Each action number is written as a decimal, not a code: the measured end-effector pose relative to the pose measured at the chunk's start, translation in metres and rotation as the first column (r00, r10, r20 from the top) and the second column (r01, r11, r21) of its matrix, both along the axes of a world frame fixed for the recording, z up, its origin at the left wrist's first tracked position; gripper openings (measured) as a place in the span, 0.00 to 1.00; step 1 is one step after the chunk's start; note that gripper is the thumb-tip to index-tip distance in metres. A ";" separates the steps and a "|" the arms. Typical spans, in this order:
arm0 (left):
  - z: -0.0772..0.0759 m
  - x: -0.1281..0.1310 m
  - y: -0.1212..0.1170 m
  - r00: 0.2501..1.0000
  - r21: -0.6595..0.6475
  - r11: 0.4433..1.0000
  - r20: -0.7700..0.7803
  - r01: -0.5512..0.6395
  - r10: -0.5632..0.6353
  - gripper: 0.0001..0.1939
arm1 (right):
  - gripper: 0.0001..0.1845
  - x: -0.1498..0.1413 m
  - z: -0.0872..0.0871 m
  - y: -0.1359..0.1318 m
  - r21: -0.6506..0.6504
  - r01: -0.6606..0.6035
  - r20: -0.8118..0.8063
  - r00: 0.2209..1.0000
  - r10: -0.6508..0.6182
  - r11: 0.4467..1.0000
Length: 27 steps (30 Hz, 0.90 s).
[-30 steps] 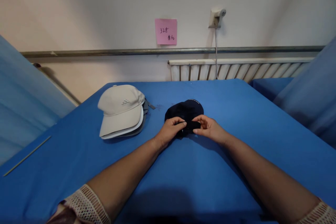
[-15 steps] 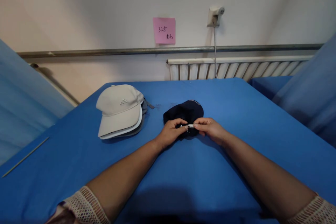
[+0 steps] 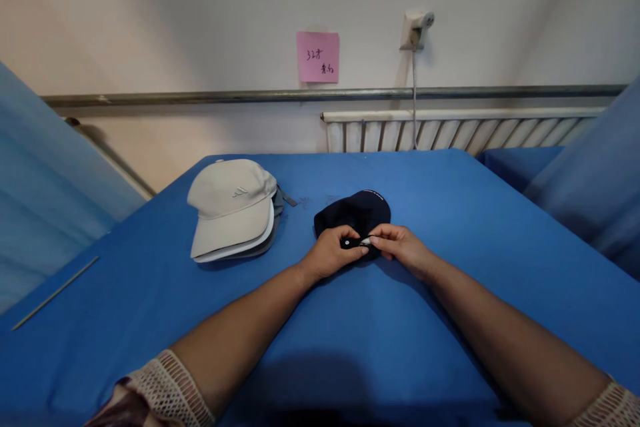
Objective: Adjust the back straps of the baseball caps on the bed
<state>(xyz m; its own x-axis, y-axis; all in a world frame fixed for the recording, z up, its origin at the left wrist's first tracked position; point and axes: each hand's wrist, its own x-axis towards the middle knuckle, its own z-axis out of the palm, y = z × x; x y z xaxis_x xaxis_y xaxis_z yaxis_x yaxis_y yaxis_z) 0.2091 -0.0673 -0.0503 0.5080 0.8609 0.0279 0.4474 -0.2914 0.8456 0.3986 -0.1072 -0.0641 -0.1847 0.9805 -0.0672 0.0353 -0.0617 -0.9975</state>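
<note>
A dark navy cap (image 3: 356, 212) lies on the blue-covered table (image 3: 350, 320), its back facing me. My left hand (image 3: 331, 255) pinches the cap's rear strap from the left. My right hand (image 3: 404, 248) pinches the same strap from the right, fingertips almost meeting the left hand's. A small light piece, perhaps a buckle or strap end, shows between the fingertips. Both hands are closed on the strap.
A stack of light caps, beige cap (image 3: 231, 203) on top, sits to the left of the navy one. A thin stick (image 3: 55, 292) lies near the table's left edge. Behind stand a radiator (image 3: 450, 133), a rail, a pink note (image 3: 317, 57) and a wall socket (image 3: 415, 27).
My hands have drawn closer together on the strap at the back of the navy cap, and a light strap piece now shows between the fingertips. The cap stays in place.
</note>
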 end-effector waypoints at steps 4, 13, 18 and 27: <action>-0.002 0.003 -0.003 0.996 0.040 0.997 -0.050 -0.066 0.068 0.14 | 0.17 0.001 -0.001 0.001 0.026 -0.015 0.009 1.000 0.015 1.000; 0.015 -0.009 -0.001 0.985 -0.205 0.970 0.137 0.132 -0.105 0.19 | 0.22 0.008 -0.008 0.005 0.037 0.080 0.049 0.995 -0.081 0.996; 0.007 -0.010 0.003 0.974 -0.322 0.940 0.221 0.114 -0.042 0.16 | 0.19 0.009 -0.005 0.005 0.019 0.025 0.141 0.990 -0.027 1.000; 0.008 -0.013 0.002 0.977 -0.255 0.961 0.208 0.104 -0.050 0.18 | 0.14 0.013 -0.010 0.008 0.120 -0.027 0.191 0.982 0.004 0.992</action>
